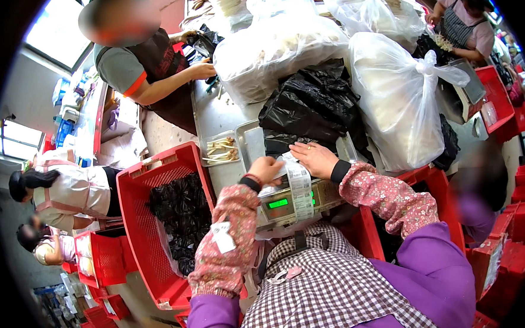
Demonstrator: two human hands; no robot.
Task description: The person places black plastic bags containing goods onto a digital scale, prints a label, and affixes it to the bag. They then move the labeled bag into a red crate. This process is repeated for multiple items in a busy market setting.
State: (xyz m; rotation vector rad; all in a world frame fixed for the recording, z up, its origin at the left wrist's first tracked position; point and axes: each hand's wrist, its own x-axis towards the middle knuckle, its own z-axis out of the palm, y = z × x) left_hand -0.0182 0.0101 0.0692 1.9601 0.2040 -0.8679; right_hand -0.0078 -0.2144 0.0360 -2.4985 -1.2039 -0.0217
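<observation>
The label strip (301, 190) is best kept taut, apparently pinched by the left hand (265, 170), steadied by the flat right hand (314, 160).

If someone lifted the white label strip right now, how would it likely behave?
Probably floppy: the label strip bends downward in front of the scale. Likely very light, since it looks paper-thin. It may swing or curl, being long and narrow.
</observation>
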